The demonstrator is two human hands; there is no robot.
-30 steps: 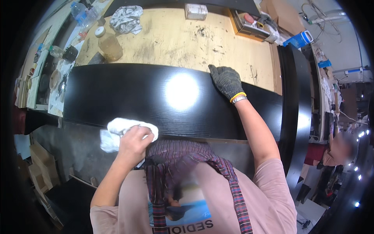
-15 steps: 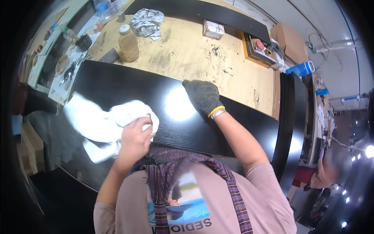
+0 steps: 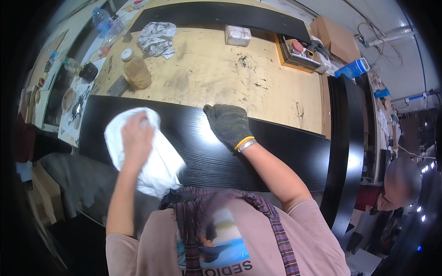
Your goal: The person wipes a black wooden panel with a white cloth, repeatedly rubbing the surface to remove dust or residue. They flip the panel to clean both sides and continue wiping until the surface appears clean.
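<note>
Bare left hand (image 3: 137, 138): your fingers grasp a crumpled white cloth (image 3: 159, 168), left of centre; loose folds could snag.
Long black board (image 3: 294, 156): centre; uneven pressure could shift it.
Dark-gloved right hand (image 3: 229, 125): centre, board's upper edge; fingers' grip can't be told.

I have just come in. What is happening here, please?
A black board lies along the near side of a table. The person's bare left hand, a little blurred, is on a white cloth over the board's left part. The gloved right hand rests at its far edge. Beyond the board stands a bottle.
</note>
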